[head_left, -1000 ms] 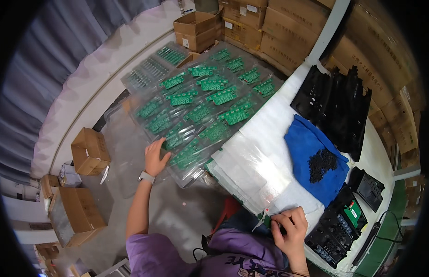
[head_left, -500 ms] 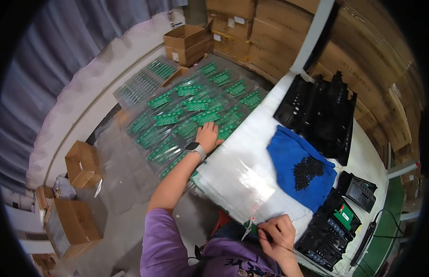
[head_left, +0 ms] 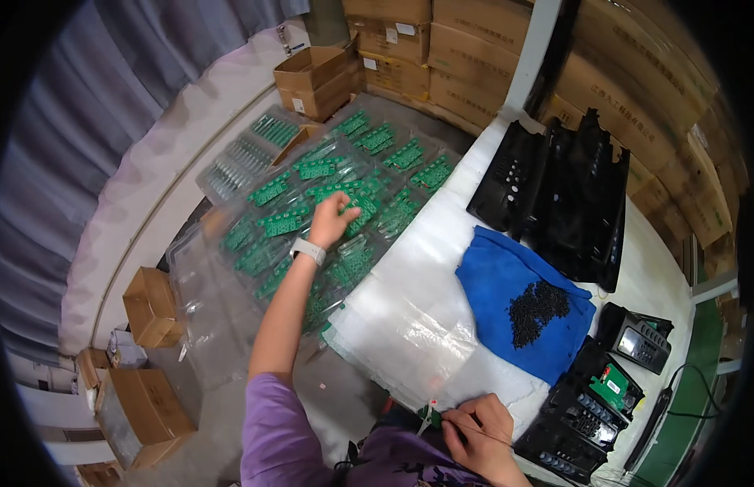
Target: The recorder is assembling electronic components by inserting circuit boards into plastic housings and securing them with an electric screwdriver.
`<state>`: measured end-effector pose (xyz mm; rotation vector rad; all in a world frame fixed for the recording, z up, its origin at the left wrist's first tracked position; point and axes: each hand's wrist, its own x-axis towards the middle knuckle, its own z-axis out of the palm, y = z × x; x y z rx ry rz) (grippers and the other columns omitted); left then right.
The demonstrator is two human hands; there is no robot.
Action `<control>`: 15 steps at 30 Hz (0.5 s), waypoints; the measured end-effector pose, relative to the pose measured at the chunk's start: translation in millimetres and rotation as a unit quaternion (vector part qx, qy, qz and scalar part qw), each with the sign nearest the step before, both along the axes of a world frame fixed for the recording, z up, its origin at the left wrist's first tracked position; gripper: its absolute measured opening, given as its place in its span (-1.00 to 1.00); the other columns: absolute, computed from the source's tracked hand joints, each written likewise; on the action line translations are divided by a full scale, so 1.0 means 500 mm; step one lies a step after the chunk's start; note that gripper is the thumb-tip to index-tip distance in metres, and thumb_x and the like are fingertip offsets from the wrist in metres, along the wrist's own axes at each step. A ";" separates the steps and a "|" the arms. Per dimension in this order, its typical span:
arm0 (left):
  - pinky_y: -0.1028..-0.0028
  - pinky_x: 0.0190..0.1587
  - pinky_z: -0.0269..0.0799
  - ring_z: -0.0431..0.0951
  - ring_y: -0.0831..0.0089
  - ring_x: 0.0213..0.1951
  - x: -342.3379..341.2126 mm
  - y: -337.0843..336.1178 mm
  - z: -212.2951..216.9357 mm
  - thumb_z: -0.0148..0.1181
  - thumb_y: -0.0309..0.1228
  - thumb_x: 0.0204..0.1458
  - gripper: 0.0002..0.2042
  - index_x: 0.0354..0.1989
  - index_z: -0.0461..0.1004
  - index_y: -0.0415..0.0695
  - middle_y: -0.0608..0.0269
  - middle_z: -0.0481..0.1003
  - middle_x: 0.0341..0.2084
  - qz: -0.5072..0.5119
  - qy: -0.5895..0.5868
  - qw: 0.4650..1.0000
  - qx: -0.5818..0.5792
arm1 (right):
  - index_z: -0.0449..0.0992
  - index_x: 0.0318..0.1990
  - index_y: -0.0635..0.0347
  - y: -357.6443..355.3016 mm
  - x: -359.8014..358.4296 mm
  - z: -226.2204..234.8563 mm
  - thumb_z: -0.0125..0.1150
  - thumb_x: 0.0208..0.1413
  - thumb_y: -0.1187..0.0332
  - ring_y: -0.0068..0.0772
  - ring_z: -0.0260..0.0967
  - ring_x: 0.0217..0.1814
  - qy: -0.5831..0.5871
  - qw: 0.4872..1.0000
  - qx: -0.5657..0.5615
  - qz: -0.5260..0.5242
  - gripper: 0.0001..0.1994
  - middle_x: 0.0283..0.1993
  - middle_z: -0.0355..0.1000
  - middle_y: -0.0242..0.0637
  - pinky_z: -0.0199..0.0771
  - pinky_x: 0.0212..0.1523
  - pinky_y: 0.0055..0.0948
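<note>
Clear plastic trays [head_left: 200,280] spread on the left hold several green circuit boards [head_left: 283,221] in their compartments. Over the middle of them, the fingers of my left hand [head_left: 331,221] are closed on the edge of a tilted green circuit board [head_left: 362,213]. My right hand [head_left: 481,432] is closed at the worktable's near edge, close to my body. From its fingertips juts a small green piece [head_left: 434,420] with a white strip and a red spot; its exact kind is hard to make out. A thin dark wire runs across that hand.
A blue cloth [head_left: 494,280] with a pile of small black parts [head_left: 539,312] lies on the white-covered worktable [head_left: 409,325]. Black plastic housings [head_left: 555,191] stand behind it; an opened black device [head_left: 575,410] is nearer right. Cardboard boxes [head_left: 141,406] sit on the floor.
My left hand has moved back and left over the trays, and a board now stands tilted at its fingers. The right hand has shifted slightly toward me, still closed on the small green piece.
</note>
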<state>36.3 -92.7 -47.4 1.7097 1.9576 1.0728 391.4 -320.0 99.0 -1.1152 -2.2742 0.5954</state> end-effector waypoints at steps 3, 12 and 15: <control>0.30 -0.34 0.33 0.44 0.14 -0.38 -0.039 0.050 -0.018 0.29 -0.36 -0.17 -0.72 -0.38 0.37 -0.26 0.01 0.43 -0.49 -0.001 0.024 0.997 -0.078 | 0.52 -0.46 0.15 0.006 0.001 0.000 0.28 -0.38 0.50 -0.30 0.26 -0.47 0.010 1.000 0.005 0.002 -0.80 -0.52 0.30 -0.33 0.26 -0.50 -0.42; 0.21 -0.16 0.29 0.41 0.03 -0.17 -0.004 0.050 -0.030 0.31 -0.37 -0.23 -0.71 -0.43 0.35 -0.26 -0.05 0.44 -0.28 -0.138 0.143 0.972 -0.124 | 0.51 -0.49 0.15 0.014 -0.002 -0.007 0.27 -0.41 0.51 -0.33 0.28 -0.50 0.020 1.000 0.016 -0.005 -0.81 -0.53 0.30 -0.35 0.28 -0.53 -0.43; 0.20 -0.21 0.31 0.43 -0.01 -0.24 0.003 0.034 -0.015 0.32 -0.38 -0.24 -0.69 -0.40 0.33 -0.26 -0.09 0.44 -0.32 -0.102 0.137 0.966 -0.195 | 0.50 -0.47 0.13 0.009 -0.004 -0.011 0.27 -0.41 0.50 -0.33 0.28 -0.50 0.013 1.000 0.015 0.003 -0.80 -0.53 0.29 -0.36 0.28 -0.54 -0.44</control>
